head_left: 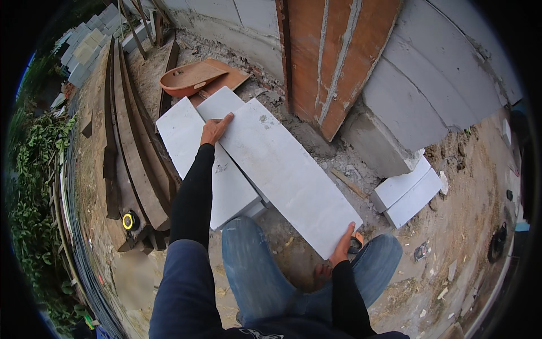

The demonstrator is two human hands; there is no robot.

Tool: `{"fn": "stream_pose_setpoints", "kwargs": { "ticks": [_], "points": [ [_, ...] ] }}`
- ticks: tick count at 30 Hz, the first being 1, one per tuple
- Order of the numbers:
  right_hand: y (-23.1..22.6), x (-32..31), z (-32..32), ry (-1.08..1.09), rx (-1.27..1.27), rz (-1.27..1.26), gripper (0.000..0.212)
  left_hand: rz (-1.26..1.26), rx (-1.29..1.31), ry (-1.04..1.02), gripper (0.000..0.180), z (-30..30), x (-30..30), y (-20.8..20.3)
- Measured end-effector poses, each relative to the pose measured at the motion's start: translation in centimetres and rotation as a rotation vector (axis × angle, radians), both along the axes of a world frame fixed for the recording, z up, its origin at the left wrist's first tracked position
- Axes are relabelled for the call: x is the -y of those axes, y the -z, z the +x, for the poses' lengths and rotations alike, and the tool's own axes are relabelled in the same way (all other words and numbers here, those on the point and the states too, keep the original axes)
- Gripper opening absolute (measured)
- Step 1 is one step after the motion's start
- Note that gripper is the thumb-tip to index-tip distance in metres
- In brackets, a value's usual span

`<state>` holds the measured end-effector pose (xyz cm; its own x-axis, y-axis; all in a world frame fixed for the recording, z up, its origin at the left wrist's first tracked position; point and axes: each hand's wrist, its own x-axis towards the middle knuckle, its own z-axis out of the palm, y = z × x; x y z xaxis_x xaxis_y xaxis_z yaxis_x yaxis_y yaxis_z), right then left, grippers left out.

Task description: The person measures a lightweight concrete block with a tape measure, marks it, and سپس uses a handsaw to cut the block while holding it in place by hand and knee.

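A long white building block lies slantwise in front of me, its near end reaching over the gap between my knees. My left hand grips its far left edge, with the thumb on the upper face. At the near right corner, my right hand clasps the end of the block, its thumb along the edge. Beneath and left of it, a second white block rests by my left knee. Part of another white block shows at the far end, beyond my left hand.
Long brown beams lie at left, with a yellow-and-black tape measure on them. An orange pan sits beyond the blocks. A brown wooden panel leans by the grey wall. Two white blocks stand at right.
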<state>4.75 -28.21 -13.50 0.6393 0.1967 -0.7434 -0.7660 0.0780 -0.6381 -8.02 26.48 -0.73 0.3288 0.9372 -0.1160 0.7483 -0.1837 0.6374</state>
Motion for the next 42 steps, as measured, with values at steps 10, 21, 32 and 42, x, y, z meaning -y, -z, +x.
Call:
{"fn": "stream_pose_setpoints", "kwargs": {
  "ticks": [10, 21, 32, 42],
  "points": [
    [0.6, 1.5, 1.7, -0.181, -0.273, 0.088, 0.088, -0.2, 0.288, 0.251, 0.072, 9.7, 2.1, -6.0],
    [4.0, 1.9, 0.1, -0.097, -0.287, 0.093, 0.077, 0.002, 0.122, 0.287, 0.073, 16.4, 3.4, -7.8],
    [-3.9, -1.3, 1.0, -0.202, -0.07, 0.23, 0.084, 0.134, 0.521, 0.029, 0.056, -0.3, 7.0, -16.5],
    [-11.0, -9.3, 13.3, -0.773, 0.252, 0.185, 0.09, 0.169, 0.804, -0.551, 0.05, -21.5, 19.4, -14.9]
  ]
}}
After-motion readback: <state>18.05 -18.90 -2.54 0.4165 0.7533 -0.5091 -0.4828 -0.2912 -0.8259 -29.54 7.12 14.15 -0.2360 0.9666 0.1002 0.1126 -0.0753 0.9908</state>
